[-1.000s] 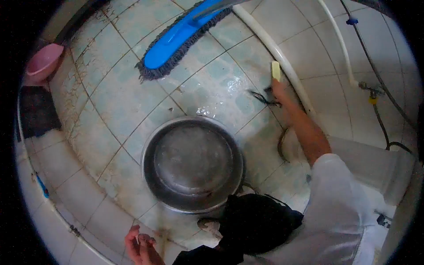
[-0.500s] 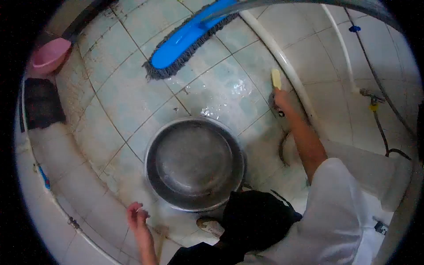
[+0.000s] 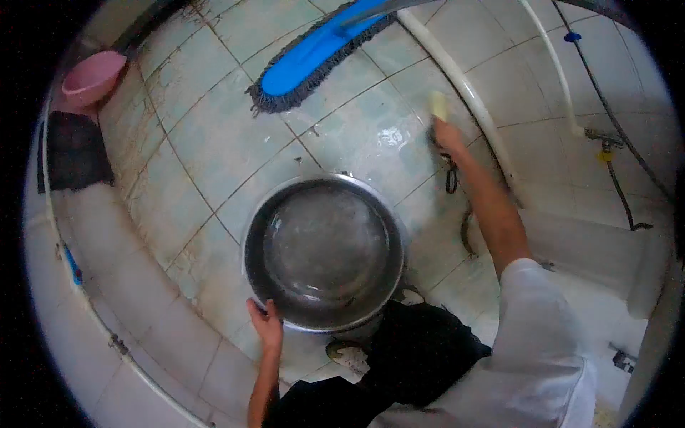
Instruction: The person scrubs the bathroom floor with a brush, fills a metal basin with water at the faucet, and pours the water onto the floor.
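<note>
A large round metal basin (image 3: 325,250) stands on the wet tiled floor in front of me. My left hand (image 3: 266,327) is at its near left rim, the thumb over the edge and the fingers along the outside. Out to the right, beyond the basin, my right hand (image 3: 449,139) is closed around a pale yellow and dark brush (image 3: 439,105). Motion blurs the brush, and my fingers cover part of it. A dark loop (image 3: 451,178) hangs just below that hand.
A blue mop head (image 3: 307,60) with grey fringe lies at the top. White pipe (image 3: 464,89) follows the right wall's foot. Pink basin (image 3: 94,77) and dark cloth (image 3: 73,151) are at left, near a thin pipe (image 3: 93,317). A tap (image 3: 603,135) is on the right wall.
My left hand has moved right and up, from free air to the metal basin's rim. My right hand has shifted slightly left and up with the brush. The view has also shifted a little.
</note>
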Demonstrator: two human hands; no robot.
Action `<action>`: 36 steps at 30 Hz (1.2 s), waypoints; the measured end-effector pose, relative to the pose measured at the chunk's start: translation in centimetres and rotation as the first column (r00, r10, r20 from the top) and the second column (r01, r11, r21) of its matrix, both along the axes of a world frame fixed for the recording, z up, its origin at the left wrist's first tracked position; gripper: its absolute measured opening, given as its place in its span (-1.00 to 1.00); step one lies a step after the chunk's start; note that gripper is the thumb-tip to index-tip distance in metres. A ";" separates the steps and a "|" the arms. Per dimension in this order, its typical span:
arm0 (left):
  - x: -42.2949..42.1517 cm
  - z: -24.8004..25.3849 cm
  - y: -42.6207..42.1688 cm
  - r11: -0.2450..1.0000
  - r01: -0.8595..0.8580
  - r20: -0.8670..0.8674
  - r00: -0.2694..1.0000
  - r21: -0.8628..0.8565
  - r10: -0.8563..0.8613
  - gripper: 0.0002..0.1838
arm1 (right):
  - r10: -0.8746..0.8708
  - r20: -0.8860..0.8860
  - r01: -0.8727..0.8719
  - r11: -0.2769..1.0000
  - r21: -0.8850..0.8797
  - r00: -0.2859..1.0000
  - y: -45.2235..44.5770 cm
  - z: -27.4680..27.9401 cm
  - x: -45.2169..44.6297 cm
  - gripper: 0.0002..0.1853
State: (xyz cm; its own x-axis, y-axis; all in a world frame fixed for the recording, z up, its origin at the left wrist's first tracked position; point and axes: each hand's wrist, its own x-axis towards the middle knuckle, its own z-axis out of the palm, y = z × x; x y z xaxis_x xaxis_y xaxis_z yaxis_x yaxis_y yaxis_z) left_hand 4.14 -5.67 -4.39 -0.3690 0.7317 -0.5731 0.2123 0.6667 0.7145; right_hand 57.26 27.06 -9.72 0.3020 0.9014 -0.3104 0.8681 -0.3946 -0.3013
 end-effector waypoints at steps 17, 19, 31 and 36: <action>-6.5 3.2 -7.9 0.918 -0.397 0.158 0.906 -0.004 0.393 -0.37 | 0.236 0.189 -0.242 0.970 0.013 0.953 -7.2 -1.3 -8.1 -0.59; -6.4 3.0 -9.4 0.908 -0.418 0.175 0.894 -0.005 0.413 -0.36 | 0.363 0.228 -0.368 0.929 -0.021 0.903 -11.1 -0.6 -9.0 -0.60; -6.8 2.8 -11.9 0.891 -0.453 0.033 0.891 0.018 0.452 -0.45 | 0.267 0.259 -0.272 0.962 -0.018 0.928 -15.1 -0.1 -4.3 -0.64; -8.1 2.1 -13.7 0.902 -0.431 0.128 0.894 -0.014 0.429 -0.48 | 0.120 0.129 -0.134 0.985 0.105 0.984 -10.2 -0.1 -1.4 -0.60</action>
